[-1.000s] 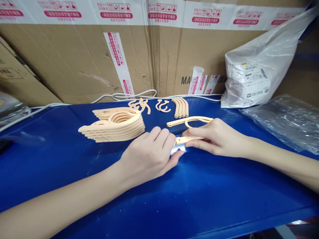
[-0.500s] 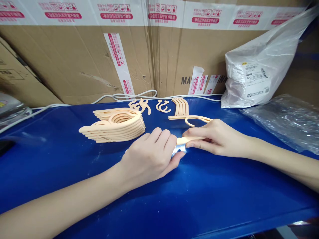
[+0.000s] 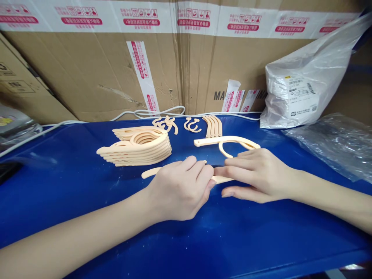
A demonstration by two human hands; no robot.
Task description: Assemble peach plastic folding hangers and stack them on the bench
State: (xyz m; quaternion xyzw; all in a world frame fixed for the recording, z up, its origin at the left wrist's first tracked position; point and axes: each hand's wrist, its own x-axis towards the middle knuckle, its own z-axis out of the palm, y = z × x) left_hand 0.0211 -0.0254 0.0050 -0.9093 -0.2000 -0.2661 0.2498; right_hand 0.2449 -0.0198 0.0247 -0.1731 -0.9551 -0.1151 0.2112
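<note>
My left hand (image 3: 181, 188) is closed around a cream plastic hanger arm (image 3: 149, 173), whose rounded end sticks out at the left. My right hand (image 3: 252, 174) has its bent fingers over the right part of that piece, close against my left fingertips; its thumb sits lower, a little apart. Both hands hide the piece's middle. Just behind my right hand lies a cream hanger (image 3: 226, 140) with a curved hook. Farther left is a stack of cream folding hangers (image 3: 136, 151). Loose hooks (image 3: 167, 123), two more hooks (image 3: 192, 124) and several hanger arms (image 3: 213, 126) lie at the back.
Large taped cardboard boxes (image 3: 99, 69) stand behind the blue table surface (image 3: 186, 248). A white cable (image 3: 122, 113) runs along their foot. At the back right is a white plastic parcel bag (image 3: 287, 89), with clear plastic wrap (image 3: 334, 143) in front.
The hanger with the hook now lies more exposed behind my right hand, which has come nearer. My right thumb has left the held piece, and its left end now shows beside my left hand.
</note>
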